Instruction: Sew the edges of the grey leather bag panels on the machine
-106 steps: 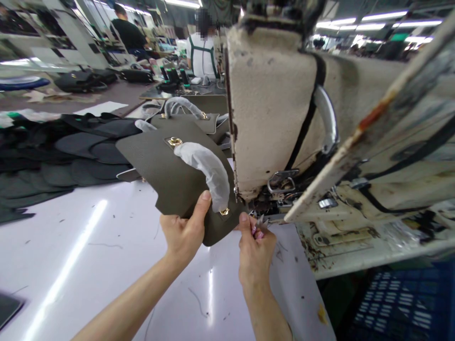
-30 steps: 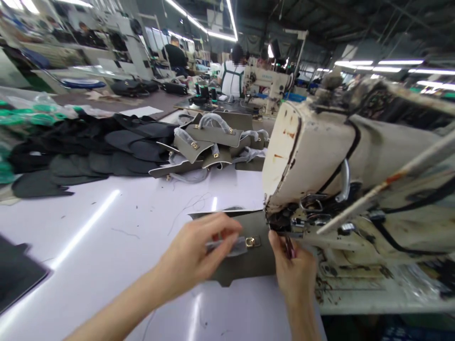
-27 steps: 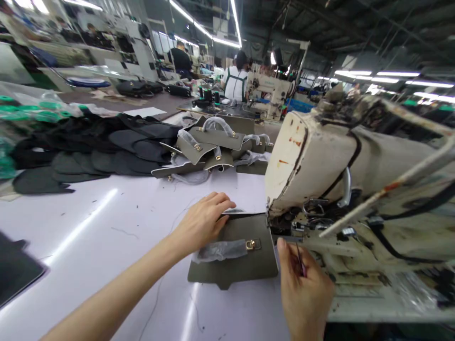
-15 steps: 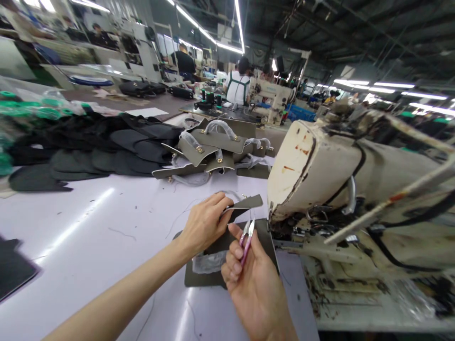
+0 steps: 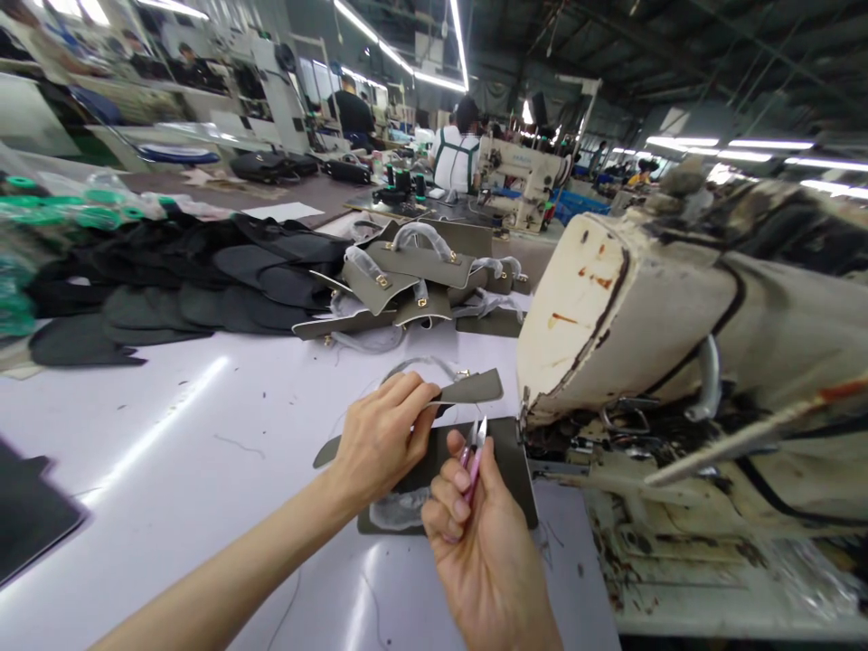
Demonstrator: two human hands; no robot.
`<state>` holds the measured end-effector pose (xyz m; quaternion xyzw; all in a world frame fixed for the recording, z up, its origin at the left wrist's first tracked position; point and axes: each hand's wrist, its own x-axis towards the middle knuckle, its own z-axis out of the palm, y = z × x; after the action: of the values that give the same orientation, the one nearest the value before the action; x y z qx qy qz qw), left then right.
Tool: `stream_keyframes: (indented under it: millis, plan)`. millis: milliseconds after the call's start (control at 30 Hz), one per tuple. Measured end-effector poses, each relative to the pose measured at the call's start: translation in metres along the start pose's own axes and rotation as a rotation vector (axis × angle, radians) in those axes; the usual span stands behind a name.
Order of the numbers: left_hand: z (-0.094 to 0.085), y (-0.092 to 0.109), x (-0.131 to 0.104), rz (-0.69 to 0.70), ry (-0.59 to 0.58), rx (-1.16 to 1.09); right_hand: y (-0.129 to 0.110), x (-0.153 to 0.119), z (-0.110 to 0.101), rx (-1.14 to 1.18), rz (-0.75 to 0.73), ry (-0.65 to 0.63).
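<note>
My left hand (image 5: 390, 425) is closed around a grey-green bag panel (image 5: 475, 387), which has a plastic-wrapped handle and gold-coloured fittings along its far side. Just below that panel's edge, my right hand (image 5: 475, 524) grips pink thread snips (image 5: 473, 470), blades pointing up and slightly apart. A fine thread seems to hang between the panel and the blade tips. Under both hands another grey-green panel (image 5: 512, 461) lies flat on the white table (image 5: 271, 488), its wrapped handle (image 5: 400, 509) partly covered by my right hand.
A sewing machine (image 5: 576, 316) with chipped cream paint stands close on the right. Beyond my hands is a pile of handled bag panels (image 5: 424, 262). Black cut pieces (image 5: 203, 271) are heaped at the left, and a dark sheet (image 5: 33, 511) lies at the left edge. Several people work farther back.
The snips' blades have come closer together, still near the held panel's edge. My left hand has shifted slightly left, and the view has moved a little.
</note>
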<state>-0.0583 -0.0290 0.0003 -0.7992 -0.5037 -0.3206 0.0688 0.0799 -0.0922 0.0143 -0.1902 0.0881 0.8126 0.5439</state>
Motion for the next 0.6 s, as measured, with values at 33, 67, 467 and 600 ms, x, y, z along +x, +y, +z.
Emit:
stream_keyframes:
  millis: [33, 67, 467, 600]
  plan:
    - [0.000, 0.000, 0.000, 0.003, 0.000, 0.002, 0.001, 0.001, -0.001, 0.004, 0.002, 0.007]
    - [0.000, 0.000, 0.000, 0.007, 0.005, 0.002, 0.001, 0.003, 0.000, 0.011, -0.002, 0.018]
    - [-0.037, -0.027, 0.064, 0.114, 0.181, 0.371, 0.010, -0.013, -0.008, -0.398, -0.135, 0.010]
    - [-0.060, -0.045, 0.147, 0.024, 0.382, 0.450, 0.006, -0.038, -0.023, -1.019, -0.641, 0.175]
